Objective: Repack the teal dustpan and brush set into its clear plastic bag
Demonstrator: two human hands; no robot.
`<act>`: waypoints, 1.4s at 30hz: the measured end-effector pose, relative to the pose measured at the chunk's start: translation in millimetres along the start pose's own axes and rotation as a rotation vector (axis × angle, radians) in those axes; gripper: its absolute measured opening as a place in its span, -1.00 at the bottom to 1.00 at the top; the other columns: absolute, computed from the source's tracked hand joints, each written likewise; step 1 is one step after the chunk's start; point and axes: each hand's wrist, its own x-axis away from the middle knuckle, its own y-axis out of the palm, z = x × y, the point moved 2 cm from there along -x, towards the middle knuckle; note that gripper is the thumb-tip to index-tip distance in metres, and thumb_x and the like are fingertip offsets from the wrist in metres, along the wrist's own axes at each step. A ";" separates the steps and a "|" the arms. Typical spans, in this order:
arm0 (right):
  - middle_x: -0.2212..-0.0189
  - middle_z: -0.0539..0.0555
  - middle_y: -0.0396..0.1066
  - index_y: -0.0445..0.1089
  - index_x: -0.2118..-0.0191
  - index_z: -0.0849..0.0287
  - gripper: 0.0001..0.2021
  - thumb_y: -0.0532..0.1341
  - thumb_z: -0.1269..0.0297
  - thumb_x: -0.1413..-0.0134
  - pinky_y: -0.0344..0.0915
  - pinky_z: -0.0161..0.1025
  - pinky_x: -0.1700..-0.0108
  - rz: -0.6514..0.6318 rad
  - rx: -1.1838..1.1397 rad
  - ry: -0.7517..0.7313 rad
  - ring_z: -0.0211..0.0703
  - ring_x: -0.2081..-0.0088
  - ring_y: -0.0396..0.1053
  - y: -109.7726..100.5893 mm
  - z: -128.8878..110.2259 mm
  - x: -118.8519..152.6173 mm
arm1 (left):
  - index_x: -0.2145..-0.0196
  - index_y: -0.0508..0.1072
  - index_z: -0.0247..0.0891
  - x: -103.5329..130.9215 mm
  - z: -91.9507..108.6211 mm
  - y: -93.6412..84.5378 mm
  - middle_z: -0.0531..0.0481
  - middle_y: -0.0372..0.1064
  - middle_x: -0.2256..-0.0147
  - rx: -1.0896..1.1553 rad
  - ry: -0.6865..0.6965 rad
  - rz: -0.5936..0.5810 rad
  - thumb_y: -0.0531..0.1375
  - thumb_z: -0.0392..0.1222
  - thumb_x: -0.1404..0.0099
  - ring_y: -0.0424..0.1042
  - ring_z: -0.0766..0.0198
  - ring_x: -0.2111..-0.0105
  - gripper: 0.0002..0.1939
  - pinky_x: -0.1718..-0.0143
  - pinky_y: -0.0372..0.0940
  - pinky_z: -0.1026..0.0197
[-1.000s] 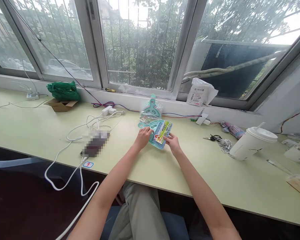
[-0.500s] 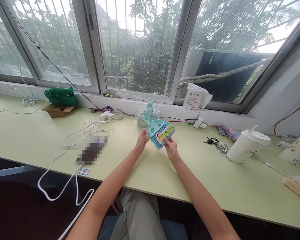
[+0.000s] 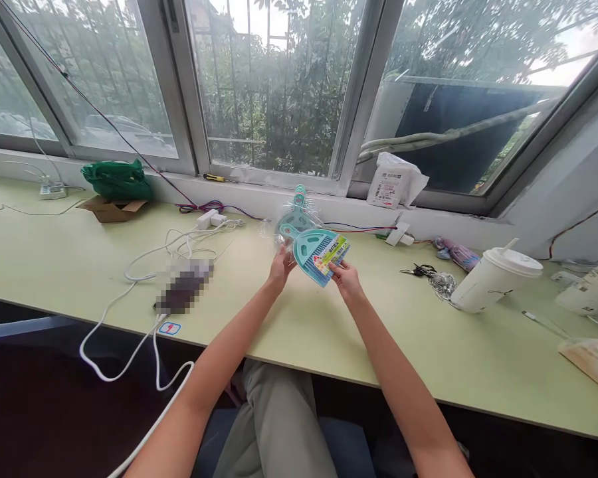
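Observation:
A small teal dustpan and brush set (image 3: 306,252) with a colourful label is held above the desk, tilted, its handle pointing up and left. My right hand (image 3: 345,279) pinches its right lower edge by the label. At its left side, my left hand (image 3: 280,265) is closed, fingers against the set near the handle. Just behind, a second teal item in clear plastic wrap (image 3: 296,216) leans by the window sill, partly hidden by the set.
On the left of the desk (image 3: 239,312) are white cables, a blurred dark object (image 3: 184,289) and a green bag (image 3: 115,179) on a cardboard box. To the right are keys (image 3: 421,270), a white lidded cup (image 3: 496,279) and a wrapped tissue pack (image 3: 391,184).
The dustpan set has turned somewhat, its handle now pointing more to the left. My right hand has shifted slightly right along its edge. The whole view has moved a little.

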 end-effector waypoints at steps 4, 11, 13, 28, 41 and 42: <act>0.31 0.12 0.56 0.47 0.31 0.25 -0.74 0.38 0.51 0.24 0.49 -0.16 0.12 -0.083 0.125 0.167 -0.11 0.29 0.53 -6.7 -9.5 -0.7 | -0.02 0.32 -0.15 -2.6 15.5 -12.9 -0.03 0.48 0.18 -0.026 0.074 0.045 0.23 0.12 -0.19 0.45 0.27 0.21 -0.49 0.13 0.33 0.19; 0.34 0.11 0.56 0.50 0.32 0.25 -0.81 0.33 0.54 0.17 0.50 -0.30 0.24 -0.128 0.206 0.232 -0.17 0.33 0.52 -20.2 -29.1 0.9 | -0.20 0.09 -0.10 0.0 29.2 -21.6 -0.11 0.42 0.02 -0.091 0.127 -0.006 0.35 -0.12 -0.09 0.45 0.24 0.14 -0.22 0.07 0.33 0.11; 0.35 0.11 0.56 0.50 0.32 0.25 -0.80 0.34 0.54 0.18 0.50 -0.28 0.24 -0.112 0.211 0.226 -0.15 0.33 0.52 -23.0 -31.0 -0.4 | -0.22 0.08 -0.09 -0.4 31.0 -22.5 -0.13 0.39 -0.01 -0.123 0.126 -0.001 0.32 -0.09 -0.12 0.45 0.20 0.12 -0.23 0.06 0.34 0.07; 0.21 0.12 0.53 0.44 0.29 0.21 -0.69 0.43 0.37 0.28 0.44 -0.05 -0.02 0.060 -0.067 -0.083 -0.01 0.10 0.47 -1.9 -0.1 1.6 | -0.34 -0.33 0.05 10.7 6.2 1.6 -0.16 0.40 -0.02 -0.287 -0.070 -0.400 0.38 -0.36 0.04 0.49 0.10 0.13 0.23 -0.07 0.22 -0.14; 0.20 0.13 0.53 0.45 0.26 0.21 -0.59 0.47 0.25 0.34 0.45 -0.03 0.03 -0.015 -0.035 -0.135 0.03 0.08 0.45 10.1 -11.2 11.6 | 0.02 0.42 -0.22 16.7 10.4 9.8 -0.10 0.48 0.13 -0.092 -0.174 -0.421 0.22 0.09 -0.21 0.43 0.14 0.07 -0.54 -0.11 0.20 0.01; 0.21 0.12 0.53 0.45 0.26 0.20 -0.59 0.47 0.24 0.35 0.45 -0.02 0.05 -0.033 -0.012 -0.135 0.03 0.09 0.46 10.6 -12.3 12.0 | 0.02 0.42 -0.21 17.0 9.0 9.8 -0.10 0.47 0.11 -0.112 -0.186 -0.412 0.25 0.06 -0.20 0.44 0.13 0.08 -0.55 -0.10 0.20 0.00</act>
